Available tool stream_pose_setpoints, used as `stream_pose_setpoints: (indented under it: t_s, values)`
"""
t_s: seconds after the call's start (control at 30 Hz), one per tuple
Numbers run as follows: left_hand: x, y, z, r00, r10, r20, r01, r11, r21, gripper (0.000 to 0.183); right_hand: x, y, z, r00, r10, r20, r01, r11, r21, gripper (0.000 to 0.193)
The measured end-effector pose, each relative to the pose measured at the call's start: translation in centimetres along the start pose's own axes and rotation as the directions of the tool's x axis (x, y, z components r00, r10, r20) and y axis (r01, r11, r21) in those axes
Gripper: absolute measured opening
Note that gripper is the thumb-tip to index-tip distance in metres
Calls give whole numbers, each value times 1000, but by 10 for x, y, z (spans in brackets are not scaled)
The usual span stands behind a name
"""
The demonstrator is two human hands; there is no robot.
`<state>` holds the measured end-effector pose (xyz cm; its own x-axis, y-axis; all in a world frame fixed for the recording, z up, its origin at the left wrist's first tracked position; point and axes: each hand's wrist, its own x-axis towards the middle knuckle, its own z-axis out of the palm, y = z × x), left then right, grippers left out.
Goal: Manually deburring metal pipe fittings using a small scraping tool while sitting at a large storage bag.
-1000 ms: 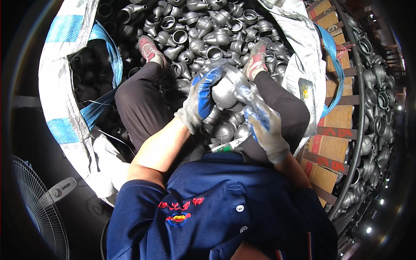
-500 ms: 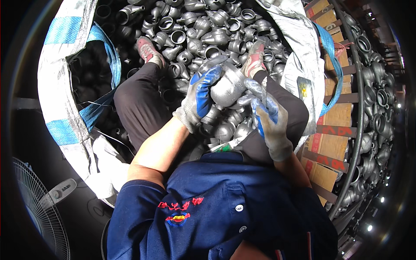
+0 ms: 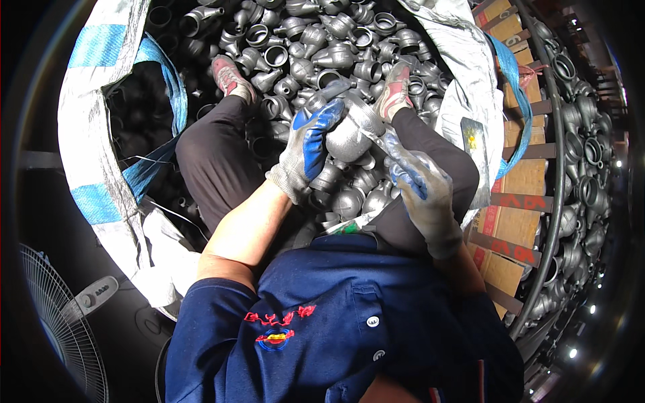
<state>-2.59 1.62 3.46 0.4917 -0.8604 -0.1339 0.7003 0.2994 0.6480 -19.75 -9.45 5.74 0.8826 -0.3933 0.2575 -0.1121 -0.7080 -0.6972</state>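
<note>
My left hand (image 3: pixel 310 144), in a grey glove with a blue palm, is closed round a grey bulb-shaped metal casting (image 3: pixel 351 138) above my lap. The wide rim of the casting points away from me, up and to the right. My right hand (image 3: pixel 420 178), gloved the same way, is closed on a thin pale blade-like tool (image 3: pixel 373 138). Its tip lies against or just in front of the casting's right side; contact cannot be made out. The fingers cover most of the tool, so its exact kind is hidden.
A heap of similar grey castings (image 3: pixel 332 57) lies between and beyond my legs, inside a large white woven bag (image 3: pixel 94 141) with blue straps. At right, a metal-barred crate with cardboard (image 3: pixel 521 185) borders more castings (image 3: pixel 584 171). A fan (image 3: pixel 60 329) stands at lower left.
My right hand has moved slightly down and right and turned, its fingers drawing together. The tool has swung from upright to slanting toward the casting. My left hand and the casting barely moved.
</note>
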Motion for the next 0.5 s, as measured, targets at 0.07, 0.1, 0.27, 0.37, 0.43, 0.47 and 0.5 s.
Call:
stream_pose_setpoints:
  t_s: [0.07,0.1,0.27,0.37,0.43,0.47,0.5]
  values:
    - [2,-4,-3,999,36,15,-36,999,-18,38,1,-1,0,1000,-17,-1,17,999,-46,49]
    - [3,-4,-3,999,36,20,-36,999,-14,38,1,0,-1,998,-68,-15,67,993,-98,43]
    - [4,-6,-4,999,37,13,-37,999,-23,36,2,-3,-3,991,-133,11,132,962,-237,34]
    - [4,-5,-6,999,17,35,-15,999,-35,34,4,-7,-5,988,-154,30,157,965,-211,31]
    - [3,-4,-6,999,-10,43,11,999,-34,34,3,-8,-6,999,38,-4,-38,999,-17,29]
    - [5,-6,-7,999,-9,43,11,999,-33,34,3,-8,-6,999,37,-4,-37,999,-16,29]
    - [8,-9,-9,999,46,20,-47,999,5,34,3,-7,-6,999,34,18,-33,999,-38,30]
